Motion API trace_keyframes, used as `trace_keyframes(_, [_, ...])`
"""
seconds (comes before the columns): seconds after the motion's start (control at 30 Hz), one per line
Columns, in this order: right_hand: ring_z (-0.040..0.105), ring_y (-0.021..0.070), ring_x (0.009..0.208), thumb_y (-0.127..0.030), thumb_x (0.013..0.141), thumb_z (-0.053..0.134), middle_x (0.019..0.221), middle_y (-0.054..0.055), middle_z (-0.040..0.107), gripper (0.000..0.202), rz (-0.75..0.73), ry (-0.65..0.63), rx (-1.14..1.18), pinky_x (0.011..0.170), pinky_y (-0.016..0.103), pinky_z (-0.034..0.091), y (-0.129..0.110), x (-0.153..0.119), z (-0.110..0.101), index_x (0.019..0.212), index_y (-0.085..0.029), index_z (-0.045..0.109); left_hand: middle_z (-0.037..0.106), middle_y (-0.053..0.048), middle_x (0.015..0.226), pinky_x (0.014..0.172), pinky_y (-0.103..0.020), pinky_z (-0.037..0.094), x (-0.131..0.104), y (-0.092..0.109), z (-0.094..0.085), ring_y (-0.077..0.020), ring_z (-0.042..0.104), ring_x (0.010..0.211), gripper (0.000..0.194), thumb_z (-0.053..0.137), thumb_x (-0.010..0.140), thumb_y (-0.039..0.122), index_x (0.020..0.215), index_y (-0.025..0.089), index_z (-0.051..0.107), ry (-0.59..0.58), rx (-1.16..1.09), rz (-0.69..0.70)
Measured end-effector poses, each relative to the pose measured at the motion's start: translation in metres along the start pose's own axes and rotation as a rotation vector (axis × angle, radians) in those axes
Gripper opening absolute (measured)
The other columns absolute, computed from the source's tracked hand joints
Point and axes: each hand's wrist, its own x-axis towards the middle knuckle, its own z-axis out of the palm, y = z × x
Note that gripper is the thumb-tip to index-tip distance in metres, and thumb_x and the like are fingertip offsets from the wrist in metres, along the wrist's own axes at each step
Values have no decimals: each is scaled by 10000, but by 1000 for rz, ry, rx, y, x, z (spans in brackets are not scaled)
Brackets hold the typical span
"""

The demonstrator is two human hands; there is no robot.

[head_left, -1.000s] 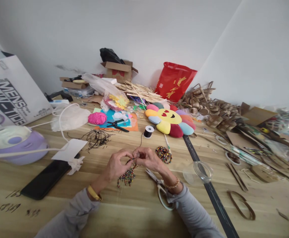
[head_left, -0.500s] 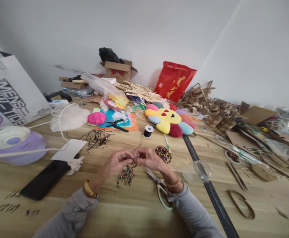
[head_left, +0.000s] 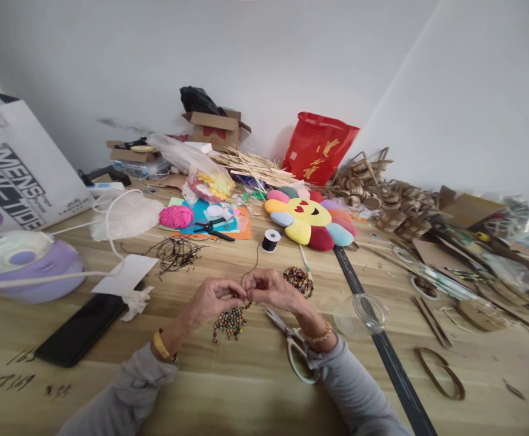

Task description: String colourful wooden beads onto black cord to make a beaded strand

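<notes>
My left hand and my right hand meet fingertip to fingertip over the table, both pinched closed. A dark cord runs from the black spool down into the fingers, and both hands grip it. What else sits between the fingertips is too small to make out. Just below them lies a loose pile of multicoloured beads. Beyond my right hand is a coil of strung beads. White-handled scissors lie open, partly under my right wrist.
A flower-shaped cushion lies behind the spool. Black cord scraps, pliers and pink yarn are at left, above a black phone-like case. A clear round container stands right. Small woven baskets crowd the back right.
The fingers of my left hand have shifted slightly at the pinch. My right hand stays nearly in place, and the things on the table have not moved.
</notes>
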Motion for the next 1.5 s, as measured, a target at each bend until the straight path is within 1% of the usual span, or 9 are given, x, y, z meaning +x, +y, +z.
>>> trace_keyframes(0.23, [401, 68, 558, -180, 690, 588, 615, -45, 506, 67, 5, -3, -3, 525, 186, 310, -3, 0, 2, 742, -141, 575, 709, -50, 667, 651, -270, 501, -2, -3, 2, -171, 645, 660, 131, 758, 654, 256, 669, 135, 711, 73, 82, 4])
trace_keyframes(0.43, [408, 69, 555, -186, 693, 590, 612, -48, 502, 76, 16, -6, -4, 518, 188, 313, -5, 1, 3, 750, -138, 576, 685, -27, 670, 667, -265, 480, -3, 1, 1, -166, 620, 665, 96, 708, 702, 232, 679, 145, 674, 56, 205, 37])
trace_keyframes(0.6, [441, 70, 565, -199, 724, 603, 634, -40, 537, 91, 21, 9, 5, 532, 188, 340, -4, 1, 2, 790, -137, 596, 634, -15, 701, 710, -273, 478, -3, 6, 2, -165, 597, 704, 99, 627, 793, 217, 712, 159, 625, 33, 330, 160])
trace_keyframes(0.77, [491, 80, 594, -279, 750, 651, 675, -22, 573, 171, -26, -57, 63, 574, 204, 396, -1, 3, -3, 832, -133, 613, 625, -69, 910, 844, -330, 466, -1, 3, 0, -206, 593, 913, 95, 611, 828, 219, 746, 171, 612, 132, 386, 362])
trace_keyframes(0.93, [528, 96, 617, -311, 781, 654, 684, -10, 590, 197, -45, -36, 84, 631, 233, 445, 6, 5, -4, 871, -136, 638, 650, -57, 841, 819, -333, 471, -3, 1, -2, -204, 608, 859, 88, 595, 843, 226, 771, 176, 593, 203, 402, 314])
trace_keyframes(1.07, [496, 88, 596, -244, 815, 606, 674, -14, 576, 112, -84, -4, 4, 611, 216, 430, 6, 4, -1, 836, -139, 635, 654, -38, 781, 764, -306, 479, -4, 2, 1, -189, 614, 784, 108, 580, 845, 232, 751, 181, 589, 280, 447, 305])
trace_keyframes(1.23, [460, 83, 587, -176, 830, 560, 663, -22, 563, 85, -97, 51, -211, 568, 190, 369, -3, -1, 0, 813, -146, 637, 653, -46, 748, 751, -316, 486, -3, -1, 3, -196, 607, 776, 130, 571, 860, 225, 737, 188, 591, 353, 582, 478])
trace_keyframes(1.33, [464, 89, 600, -170, 835, 555, 670, -22, 571, 93, -115, 78, -289, 580, 190, 369, -6, -3, 1, 802, -151, 639, 660, -48, 722, 757, -321, 495, -2, -2, 3, -195, 612, 771, 150, 559, 868, 215, 727, 190, 601, 343, 644, 532])
trace_keyframes(1.5, [461, 90, 596, -174, 854, 533, 679, -25, 569, 111, -138, 139, -336, 575, 192, 360, -10, -5, 5, 819, -155, 636, 701, -63, 777, 730, -303, 507, -2, 0, 1, -193, 630, 776, 112, 584, 867, 222, 827, 177, 678, 327, 614, 501])
